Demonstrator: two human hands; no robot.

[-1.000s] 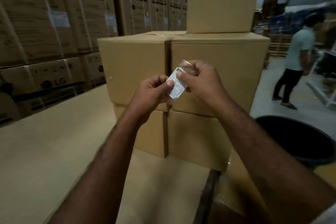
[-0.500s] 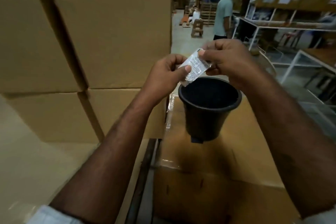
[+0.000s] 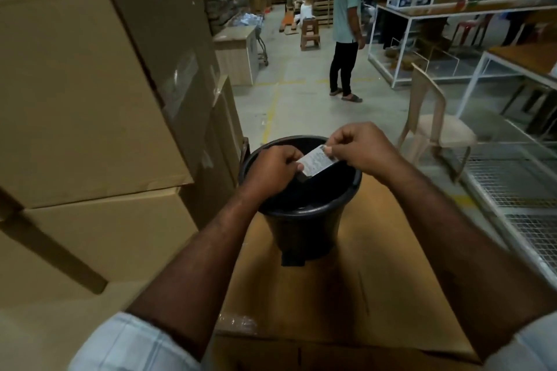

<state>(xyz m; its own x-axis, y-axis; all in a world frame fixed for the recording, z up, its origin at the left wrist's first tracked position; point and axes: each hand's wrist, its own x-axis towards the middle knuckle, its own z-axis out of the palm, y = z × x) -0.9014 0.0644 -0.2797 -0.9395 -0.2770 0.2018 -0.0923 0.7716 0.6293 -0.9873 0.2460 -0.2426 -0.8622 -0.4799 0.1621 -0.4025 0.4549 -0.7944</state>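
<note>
A small white printed label (image 3: 316, 162) is held between both hands, directly above the mouth of a black plastic bucket (image 3: 301, 220). My left hand (image 3: 271, 170) pinches the label's lower left end with curled fingers. My right hand (image 3: 361, 149) pinches its upper right corner between thumb and forefinger. The bucket stands upright on top of a brown cardboard box (image 3: 346, 295) in front of me. Its inside is dark and I cannot make out any contents.
Stacked cardboard boxes (image 3: 90, 99) rise close on the left. A person in a teal shirt (image 3: 346, 24) stands on the concrete floor ahead. A beige plastic chair (image 3: 434, 126), white metal shelving (image 3: 422, 24) and a wire mesh rack (image 3: 518, 190) are on the right.
My view has turned right from the box stack toward the bucket and aisle. Both hands have lowered with the label and now hold it over the bucket's opening.
</note>
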